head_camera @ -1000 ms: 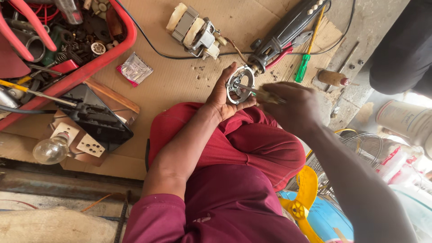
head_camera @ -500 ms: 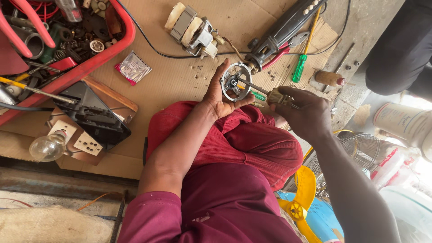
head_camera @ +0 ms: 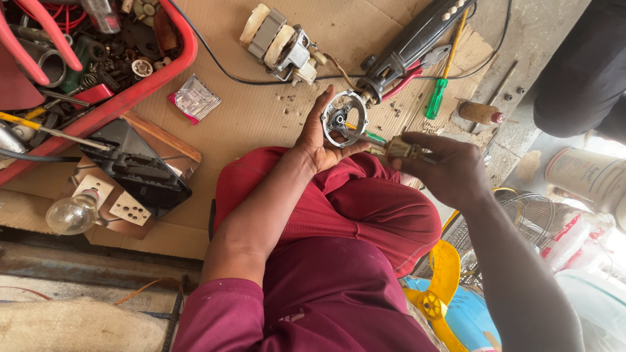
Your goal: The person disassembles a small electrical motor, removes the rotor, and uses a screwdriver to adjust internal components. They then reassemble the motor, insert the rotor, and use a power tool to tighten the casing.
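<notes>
Cardboard (head_camera: pixel 261 124) carries a red tray (head_camera: pixel 140 81) at its far left corner and a stator (head_camera: pixel 280 39) mid-sheet. Above the knee, left hand (head_camera: pixel 319 140) cups a round housing (head_camera: pixel 345 118); right hand (head_camera: pixel 447 169) grips a screwdriver (head_camera: pixel 391 146), shaft pointing left into its centre.
</notes>
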